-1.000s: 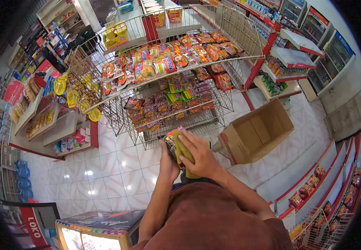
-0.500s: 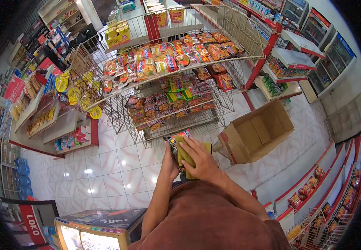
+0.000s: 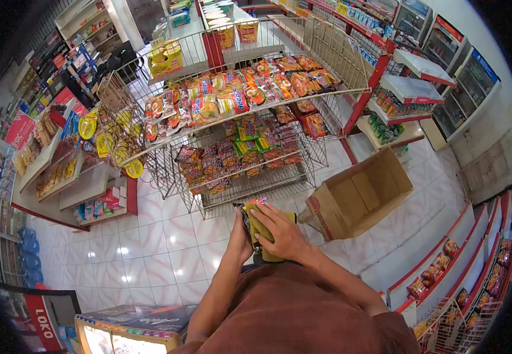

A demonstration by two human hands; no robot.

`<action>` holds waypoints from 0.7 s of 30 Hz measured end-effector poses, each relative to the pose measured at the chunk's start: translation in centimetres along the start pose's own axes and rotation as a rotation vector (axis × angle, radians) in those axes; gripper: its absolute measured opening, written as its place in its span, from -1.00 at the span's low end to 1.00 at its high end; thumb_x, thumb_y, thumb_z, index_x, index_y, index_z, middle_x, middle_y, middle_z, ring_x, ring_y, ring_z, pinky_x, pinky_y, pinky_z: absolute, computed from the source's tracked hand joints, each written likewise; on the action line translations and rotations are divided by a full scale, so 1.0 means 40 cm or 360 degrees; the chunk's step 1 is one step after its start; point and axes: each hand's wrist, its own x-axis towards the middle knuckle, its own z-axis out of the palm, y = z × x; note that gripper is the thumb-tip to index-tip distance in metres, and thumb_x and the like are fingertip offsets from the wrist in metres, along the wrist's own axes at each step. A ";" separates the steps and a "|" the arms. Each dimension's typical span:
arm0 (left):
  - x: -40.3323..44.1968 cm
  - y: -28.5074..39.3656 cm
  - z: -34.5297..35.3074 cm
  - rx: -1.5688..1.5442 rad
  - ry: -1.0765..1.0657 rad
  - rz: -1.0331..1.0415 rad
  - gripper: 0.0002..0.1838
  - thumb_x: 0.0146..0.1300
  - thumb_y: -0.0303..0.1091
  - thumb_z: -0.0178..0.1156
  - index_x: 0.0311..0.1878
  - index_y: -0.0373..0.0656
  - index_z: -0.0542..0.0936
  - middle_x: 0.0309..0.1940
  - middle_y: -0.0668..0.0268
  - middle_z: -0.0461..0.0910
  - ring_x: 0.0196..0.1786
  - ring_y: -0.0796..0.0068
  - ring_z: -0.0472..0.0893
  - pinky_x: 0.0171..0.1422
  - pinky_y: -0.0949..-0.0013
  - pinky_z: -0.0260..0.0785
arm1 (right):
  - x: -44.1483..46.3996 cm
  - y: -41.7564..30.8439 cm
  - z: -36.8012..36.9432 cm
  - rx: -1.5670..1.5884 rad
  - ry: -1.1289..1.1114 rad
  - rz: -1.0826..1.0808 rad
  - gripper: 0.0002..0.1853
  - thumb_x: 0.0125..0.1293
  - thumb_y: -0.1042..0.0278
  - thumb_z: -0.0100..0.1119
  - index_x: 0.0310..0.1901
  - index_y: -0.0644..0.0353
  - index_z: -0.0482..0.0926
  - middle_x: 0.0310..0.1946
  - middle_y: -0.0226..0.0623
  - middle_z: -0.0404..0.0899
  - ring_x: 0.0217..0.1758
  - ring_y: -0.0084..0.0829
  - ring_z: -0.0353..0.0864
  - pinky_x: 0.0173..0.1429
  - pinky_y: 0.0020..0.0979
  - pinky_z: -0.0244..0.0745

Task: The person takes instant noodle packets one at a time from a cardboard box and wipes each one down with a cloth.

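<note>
In front of my chest, my left hand (image 3: 241, 241) grips a shiny packet (image 3: 246, 211) from its left side, with colourful printing at the top end. Most of the packet is covered, so its kind cannot be read. My right hand (image 3: 284, 234) lies over an olive-green cloth (image 3: 254, 229) and presses it on the packet, fingers together and pointing up and left. Beyond my hands stands a wire rack (image 3: 250, 206). Instant noodle packets (image 3: 232, 101) fill its upper basket, and more noodle packets (image 3: 229, 156) lie in the lower one.
An open cardboard box (image 3: 362, 194) stands on the tiled floor, right of my hands. A snack shelf (image 3: 79, 197) is at the left. Stepped shelves (image 3: 421, 268) with snack packets rise at the right. A lit display case (image 3: 132, 330) sits at the lower left.
Both hands, with the packet and cloth, sit slightly lower and further left in view. The right hand has shifted a little on the cloth. The whole scene moved slightly as the head moved.
</note>
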 end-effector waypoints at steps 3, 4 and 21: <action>0.007 -0.001 -0.009 0.0030 -0.0004 -0.0016 -0.32 0.41 0.27 -0.28 0.34 -0.05 0.30 0.26 0.26 0.40 0.29 0.31 0.41 0.35 0.21 0.28 | 0.005 0.003 0.015 0.0002 -0.0009 0.0024 -0.38 0.21 0.27 0.18 0.31 0.20 0.32 0.35 -0.02 0.23 0.39 0.04 0.21 0.42 -0.05 0.15; 0.012 0.003 -0.009 0.0044 -0.0009 -0.0021 -0.32 0.41 0.28 -0.27 0.34 -0.04 0.30 0.27 0.26 0.39 0.30 0.31 0.40 0.35 0.21 0.28 | 0.010 0.006 0.020 -0.0001 -0.0012 0.0032 -0.39 0.21 0.27 0.18 0.31 0.20 0.33 0.35 -0.02 0.23 0.39 0.04 0.21 0.43 -0.05 0.14; 0.149 -0.126 -0.057 0.0245 -0.0087 -0.0185 -0.25 0.35 0.35 -0.25 0.38 -0.02 0.26 0.29 0.25 0.35 0.26 0.26 0.42 0.35 0.16 0.29 | -0.005 0.194 0.091 0.0225 0.0187 0.0503 -0.43 0.24 0.24 0.13 0.29 0.18 0.35 0.34 0.01 0.25 0.41 0.04 0.20 0.46 -0.05 0.08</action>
